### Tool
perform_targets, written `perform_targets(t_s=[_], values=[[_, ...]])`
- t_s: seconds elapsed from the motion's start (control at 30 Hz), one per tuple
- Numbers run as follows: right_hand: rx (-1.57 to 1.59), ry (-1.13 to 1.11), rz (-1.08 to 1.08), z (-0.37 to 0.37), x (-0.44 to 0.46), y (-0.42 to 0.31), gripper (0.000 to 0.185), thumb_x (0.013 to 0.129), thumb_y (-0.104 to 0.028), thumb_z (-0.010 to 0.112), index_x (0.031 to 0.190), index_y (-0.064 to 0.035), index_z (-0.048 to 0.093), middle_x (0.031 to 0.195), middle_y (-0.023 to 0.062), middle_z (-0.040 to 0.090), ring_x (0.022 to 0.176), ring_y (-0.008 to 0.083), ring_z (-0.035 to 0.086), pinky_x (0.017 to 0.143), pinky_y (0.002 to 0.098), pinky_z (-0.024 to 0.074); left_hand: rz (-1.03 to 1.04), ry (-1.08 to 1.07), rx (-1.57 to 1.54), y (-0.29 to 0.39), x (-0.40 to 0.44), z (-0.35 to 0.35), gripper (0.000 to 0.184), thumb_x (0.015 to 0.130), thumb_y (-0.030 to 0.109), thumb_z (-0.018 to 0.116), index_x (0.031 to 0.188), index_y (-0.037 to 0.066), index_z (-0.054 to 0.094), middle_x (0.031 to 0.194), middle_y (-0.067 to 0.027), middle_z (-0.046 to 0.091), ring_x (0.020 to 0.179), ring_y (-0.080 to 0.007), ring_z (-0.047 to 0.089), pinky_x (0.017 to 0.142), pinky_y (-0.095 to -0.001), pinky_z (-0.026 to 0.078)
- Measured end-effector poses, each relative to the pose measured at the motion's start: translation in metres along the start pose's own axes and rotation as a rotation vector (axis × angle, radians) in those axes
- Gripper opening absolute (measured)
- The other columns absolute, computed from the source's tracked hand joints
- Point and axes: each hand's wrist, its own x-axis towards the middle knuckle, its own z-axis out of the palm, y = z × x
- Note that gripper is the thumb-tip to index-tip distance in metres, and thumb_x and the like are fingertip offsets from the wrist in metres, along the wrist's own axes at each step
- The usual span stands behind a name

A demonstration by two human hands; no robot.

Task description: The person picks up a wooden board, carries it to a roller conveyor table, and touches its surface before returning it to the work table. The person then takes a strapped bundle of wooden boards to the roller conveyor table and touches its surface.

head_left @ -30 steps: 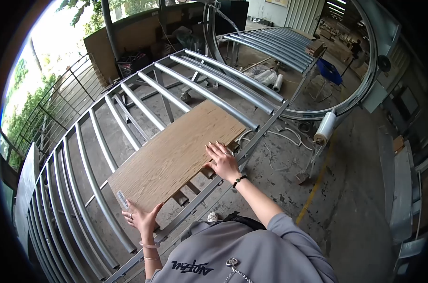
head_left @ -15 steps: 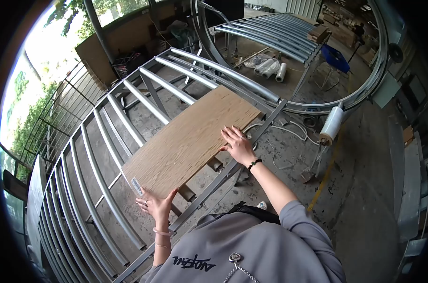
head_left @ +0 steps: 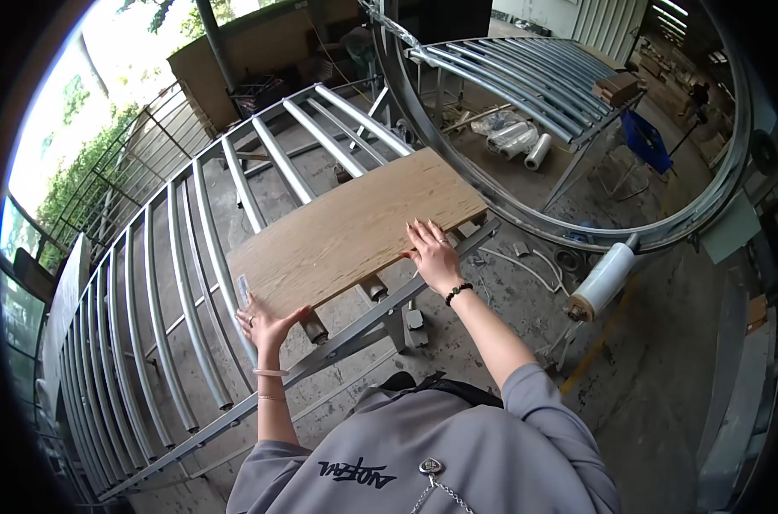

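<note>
A rectangular wood-grain board (head_left: 355,223) lies flat across the metal rollers (head_left: 186,291) of a conveyor frame. My left hand (head_left: 269,324) is at the board's near left corner, beside a small white label (head_left: 243,289), with thumb and fingers spread around the corner. On the near edge, right of the middle, my right hand (head_left: 433,257) rests with its fingers lying on the top face and its thumb out along the edge. Roller ends (head_left: 314,327) show beneath the board, next to the frame's near rail (head_left: 338,343).
A large metal ring (head_left: 569,236) stands at the right, with a roll of clear film (head_left: 603,278) on its rim. Beyond the ring are a second roller conveyor (head_left: 526,81), brown blocks (head_left: 616,88), a blue object (head_left: 646,141) and wrapped rolls (head_left: 517,137) on the floor.
The board and both my hands have moved along the rollers towards the ring. The camera view has shifted too. Both hands keep their places on the board.
</note>
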Motion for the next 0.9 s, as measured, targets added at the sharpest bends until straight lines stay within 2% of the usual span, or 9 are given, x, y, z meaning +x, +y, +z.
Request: perform_targets(t_s=[0.3,0.43,0.53,0.57,0.63,0.7,0.77,0.8,0.9], values=[[0.015,0.031,-0.006,-0.01,0.012,0.066,0.049,0.085,-0.024,0.059,0.13,-0.01,0.05,0.134,0.0098,0.049,0.124,0.0327,0.042,0.106,0.039,0.0331,-0.081,-0.077,0.068,0.079,-0.006,0.019,0.142,0.044,0.076,0.074,0.148,0.009,0.004,0.144,-0.0391,0.001,0.138,-0.0457,-0.004,0.111,-0.0522,0.004],[0.0,-0.015,-0.041,-0.025,0.025,0.1,0.054,0.086,-0.025,0.058,0.136,-0.0117,0.043,0.136,0.0118,0.047,0.127,0.0343,0.039,0.107,0.0401,0.0315,-0.097,-0.057,0.046,0.113,0.001,0.032,0.139,0.045,0.073,0.076,0.148,0.011,0.005,0.146,-0.036,0.002,0.139,-0.0441,-0.001,0.112,-0.0497,0.005],[0.175,-0.068,-0.048,-0.039,0.025,0.123,0.06,0.09,-0.028,0.055,0.142,-0.0109,0.032,0.145,0.0109,0.035,0.13,0.0366,0.034,0.108,0.0407,0.0307,-0.099,-0.042,0.059,0.121,-0.009,0.053,0.139,0.045,0.072,0.077,0.148,0.012,0.005,0.145,-0.0368,0.002,0.139,-0.0443,-0.001,0.112,-0.05,0.006],[0.173,-0.073,-0.053,-0.04,0.028,0.135,0.06,0.09,-0.028,0.055,0.142,-0.0109,0.032,0.145,0.0109,0.035,0.13,0.0366,0.034,0.108,0.0407,0.0307,-0.101,-0.046,0.066,0.128,-0.008,0.058,0.139,0.045,0.072,0.077,0.148,0.012,0.005,0.145,-0.0371,0.003,0.139,-0.0443,-0.001,0.112,-0.05,0.006],[0.047,0.217,0.12,-0.043,0.028,0.165,0.062,0.093,-0.031,0.051,0.145,-0.0095,0.023,0.148,0.015,0.027,0.134,0.0382,0.028,0.11,0.0434,0.0264,-0.101,-0.041,0.086,0.142,-0.002,0.063,0.139,0.045,0.071,0.078,0.148,0.012,0.005,0.145,-0.0376,0.004,0.139,-0.0443,0.0,0.112,-0.0501,0.007],[-0.004,0.35,0.364,-0.039,0.025,0.205,0.068,0.093,-0.04,0.05,0.144,-0.004,0.022,0.145,0.025,0.026,0.134,0.0392,0.027,0.109,0.0472,0.0242,-0.078,-0.019,0.098,0.149,0.0,0.073,0.138,0.045,0.07,0.078,0.148,0.012,0.005,0.145,-0.0377,0.004,0.139,-0.0442,0.0,0.112,-0.05,0.007],[0.013,0.472,0.627,-0.013,0.023,0.252,0.063,0.092,-0.039,0.054,0.138,-0.0027,0.031,0.137,0.0247,0.039,0.126,0.0346,0.039,0.104,0.0455,0.0337,-0.03,0.006,0.106,0.153,-0.002,0.08,0.138,0.045,0.07,0.078,0.148,0.012,0.005,0.145,-0.0378,0.004,0.139,-0.044,0.0,0.112,-0.0498,0.007],[0.018,0.468,0.633,-0.016,0.028,0.264,0.063,0.092,-0.039,0.054,0.138,-0.0027,0.031,0.137,0.0247,0.039,0.126,0.0346,0.039,0.104,0.0455,0.0337,-0.03,0.005,0.114,0.158,-0.003,0.08,0.138,0.045,0.07,0.078,0.148,0.012,0.005,0.145,-0.0378,0.004,0.139,-0.044,0.0,0.112,-0.0498,0.007],[1.216,0.13,1.143,-0.037,0.047,0.289,0.054,0.09,-0.032,0.06,0.129,-0.0018,0.039,0.124,0.0163,0.051,0.112,0.0261,0.052,0.093,0.0376,0.0445,-0.082,-0.009,0.08,0.179,-0.007,0.079,0.138,0.046,0.069,0.079,0.148,0.012,0.005,0.146,-0.0363,0.004,0.139,-0.0435,0.0,0.112,-0.0493,0.007]])
